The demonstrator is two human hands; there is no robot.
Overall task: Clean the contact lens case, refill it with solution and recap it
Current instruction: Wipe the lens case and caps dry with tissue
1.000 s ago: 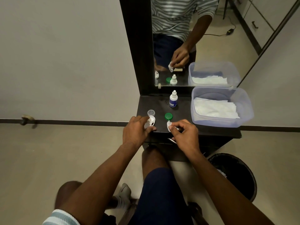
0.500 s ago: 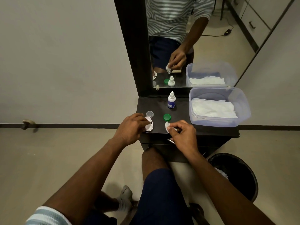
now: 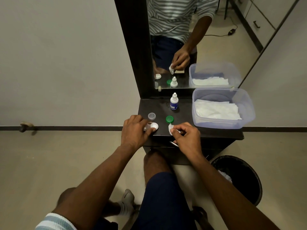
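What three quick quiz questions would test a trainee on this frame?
1. True or false: the green cap is screwed onto the case.
2. What does the right hand pinch? A) tissue B) bottle C) clear cap
3. Fill in: the bottle stands left of the ____.

Key
1. False: it lies apart on the table, as does the clear cap; the left hand steadies the open case.
2. A, a bit of tissue.
3. Tub, which holds more tissues.
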